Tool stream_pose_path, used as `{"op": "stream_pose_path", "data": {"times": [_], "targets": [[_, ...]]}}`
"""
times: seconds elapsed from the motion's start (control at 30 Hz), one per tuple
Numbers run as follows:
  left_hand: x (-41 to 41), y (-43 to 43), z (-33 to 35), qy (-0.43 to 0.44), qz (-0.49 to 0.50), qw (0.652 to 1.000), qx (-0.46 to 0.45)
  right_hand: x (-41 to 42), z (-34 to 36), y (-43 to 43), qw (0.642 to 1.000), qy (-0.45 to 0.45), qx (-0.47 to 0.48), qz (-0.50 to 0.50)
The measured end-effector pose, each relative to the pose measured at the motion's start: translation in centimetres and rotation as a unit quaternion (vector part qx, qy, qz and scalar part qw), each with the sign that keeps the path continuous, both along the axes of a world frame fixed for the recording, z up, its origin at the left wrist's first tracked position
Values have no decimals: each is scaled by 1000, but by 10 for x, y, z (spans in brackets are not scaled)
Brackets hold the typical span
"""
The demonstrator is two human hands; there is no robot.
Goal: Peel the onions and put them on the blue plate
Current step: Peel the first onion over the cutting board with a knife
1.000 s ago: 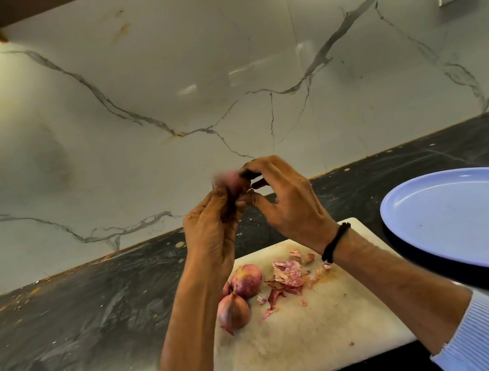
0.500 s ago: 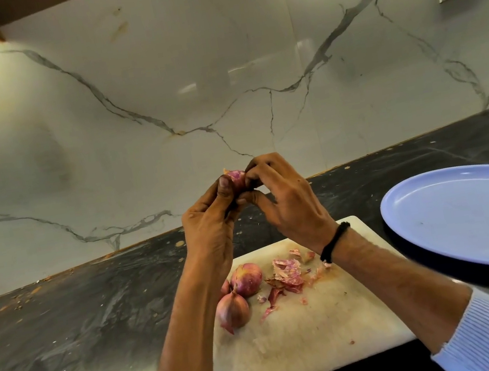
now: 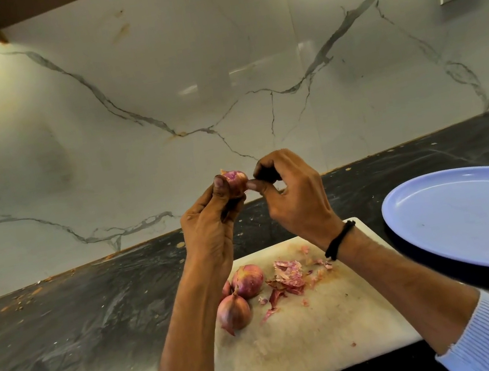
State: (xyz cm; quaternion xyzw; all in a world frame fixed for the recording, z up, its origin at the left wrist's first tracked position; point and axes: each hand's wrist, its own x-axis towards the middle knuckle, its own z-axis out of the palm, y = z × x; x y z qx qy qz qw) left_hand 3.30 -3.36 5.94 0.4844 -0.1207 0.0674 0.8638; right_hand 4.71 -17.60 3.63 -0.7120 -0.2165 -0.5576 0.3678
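Your left hand (image 3: 212, 232) grips the onion (image 3: 236, 180) between thumb and curled fingertips, raised above the board (image 3: 310, 336). Your right hand (image 3: 298, 205) has thumb and forefinger closed in a pinch against the onion's right side. Whether a strip of skin lies between them is too small to tell.

The onion shows pale purple patches, so I judge it partly peeled.

Recommended:
- Hold firm but light with the left, so the bulb does not slip.
- Take the skin at a loose edge and draw it along the bulb, not straight outward.
- Turn the onion in the left fingers to bring up each next strip.
- Work over the board, so scraps fall with the peels (image 3: 289, 275).

Spare onions (image 3: 247, 280) lie unpeeled on the board beside your left forearm. The plate (image 3: 469, 222) lies to your right, with no onion on its visible part.
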Motion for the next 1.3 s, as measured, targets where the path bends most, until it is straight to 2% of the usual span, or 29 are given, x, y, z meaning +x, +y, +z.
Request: {"op": "stream_pose_path", "data": {"times": [0.17, 0.57, 1.3], "targets": [[-1, 0, -1, -18, -21, 1000, 0, -2, 0, 3, 1000, -11, -21, 15], [0, 0, -1, -38, -40, 998, 11, -5, -1, 6, 999, 5, 6, 52], [2, -1, -4, -25, -26, 999, 16, -3, -2, 6, 997, 34, 12, 65]]}}
